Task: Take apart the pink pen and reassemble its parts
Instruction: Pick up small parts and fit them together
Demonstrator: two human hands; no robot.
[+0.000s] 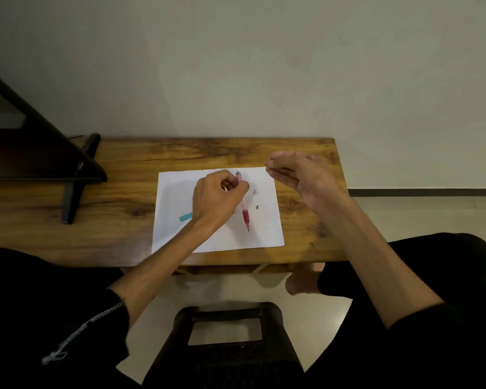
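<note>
- The pink pen point(243, 203) lies on a white sheet of paper point(267, 234), its length running from about 12 o'clock down to 6 o'clock, writing tip at the 6 o'clock end and its darker red grip just above that tip.
- The sheet sits on a wooden tabletop point(118, 178), near the tabletop's 6 o'clock edge.
- The left hand point(218, 199) rests on the paper at the pen's 9 o'clock side; its fingers point(237, 186) are curled in and pinch the upper part of the pen.
- The right hand point(300, 175) is raised above the tabletop at the sheet's 2 o'clock corner, well apart from the pen; its fingers are drawn together at the tips, and whether they hold a small thin part I cannot tell.
- A tiny pink piece point(254, 191) lies on the paper just at the pen's 3 o'clock side.
- A small dark piece point(257, 206) lies a little toward 6 o'clock from it, also beside the pen and not touching it.
- A teal cap-like piece point(185, 217) lies on the paper at the left wrist's 9 o'clock side, near the sheet's left edge.
- A dark stand point(76, 175) occupies the tabletop's 9 o'clock end.
</note>
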